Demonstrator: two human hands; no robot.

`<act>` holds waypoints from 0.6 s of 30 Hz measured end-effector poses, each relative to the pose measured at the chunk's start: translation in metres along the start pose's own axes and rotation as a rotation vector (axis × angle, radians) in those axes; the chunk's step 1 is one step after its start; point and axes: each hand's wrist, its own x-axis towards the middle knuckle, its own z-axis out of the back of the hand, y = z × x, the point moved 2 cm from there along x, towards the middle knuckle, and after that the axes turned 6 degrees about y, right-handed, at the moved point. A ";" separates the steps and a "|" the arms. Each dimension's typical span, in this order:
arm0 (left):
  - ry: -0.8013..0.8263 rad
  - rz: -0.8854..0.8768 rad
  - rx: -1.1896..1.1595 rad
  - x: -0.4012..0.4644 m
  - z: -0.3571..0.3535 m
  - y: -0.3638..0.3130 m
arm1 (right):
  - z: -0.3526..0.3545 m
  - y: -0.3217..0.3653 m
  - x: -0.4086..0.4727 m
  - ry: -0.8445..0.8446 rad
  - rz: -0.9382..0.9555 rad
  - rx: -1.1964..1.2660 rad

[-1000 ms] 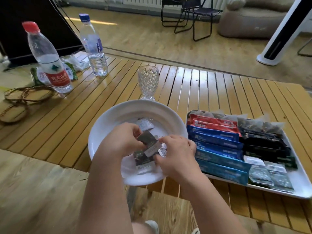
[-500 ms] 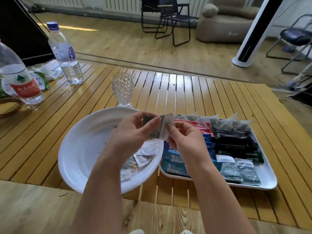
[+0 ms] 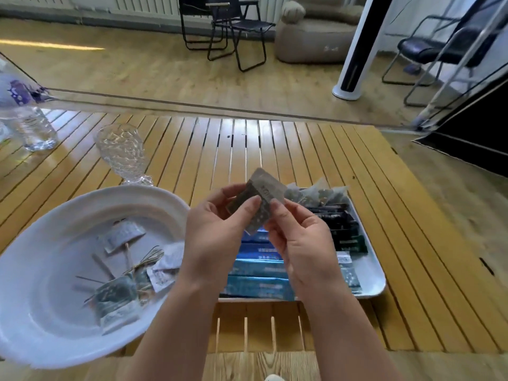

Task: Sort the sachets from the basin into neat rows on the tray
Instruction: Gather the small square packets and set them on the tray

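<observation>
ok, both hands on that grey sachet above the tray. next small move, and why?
Probably lower the grey sachet to the near-right part of the tray, beside the similar grey-white sachets. Both the left hand and right hand pinch it in the air over the blue rows, and more sachets wait in the basin.

Single head-worn wide-angle view, aimed forward and down from above the near edge of a slatted wooden table (image 3: pixel 275 149), both hands seen close below the lens, white basin (image 3: pixel 41 312) lower left, white tray (image 3: pixel 371 276) centre right, room floor and chairs beyond.
</observation>
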 end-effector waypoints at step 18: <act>-0.028 -0.017 0.029 -0.007 -0.013 0.011 | 0.016 0.006 0.006 0.095 -0.061 -0.021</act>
